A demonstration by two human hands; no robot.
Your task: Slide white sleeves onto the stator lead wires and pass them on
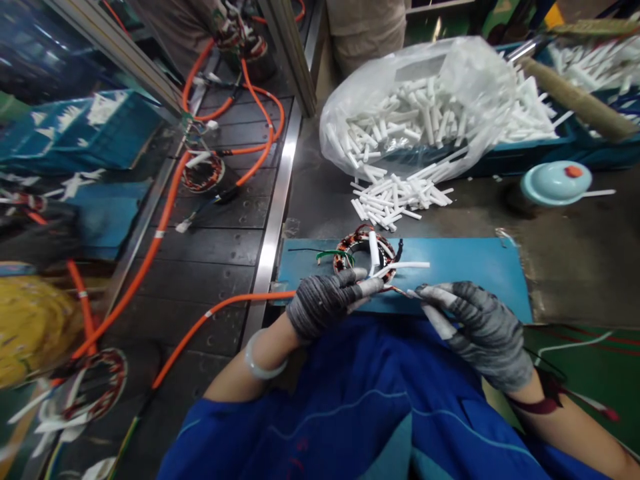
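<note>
A motor stator (pixel 344 259) with copper windings rests on a blue board (pixel 465 267) in front of me. My left hand (pixel 323 303), in a grey glove with white fingertips, is closed at the stator's near side, pinching the wires (pixel 397 289) that come from it. To the right, my gloved right hand (pixel 477 327) pinches the tip of the same wires between thumb and forefinger. One white sleeve (pixel 374 250) stands up over the stator, and a thinner white tube (pixel 415 265) points right. An orange cable (pixel 250 297) runs in from the left toward my left hand.
Short white tubes (pixel 395 200) lie heaped beyond the board, below a plastic bag (pixel 335 127) full of them. A light-blue-lidded container (pixel 555 183) stands at right. Left, a slatted conveyor (pixel 220 253) carries stators and orange cables. People are at the far side and left.
</note>
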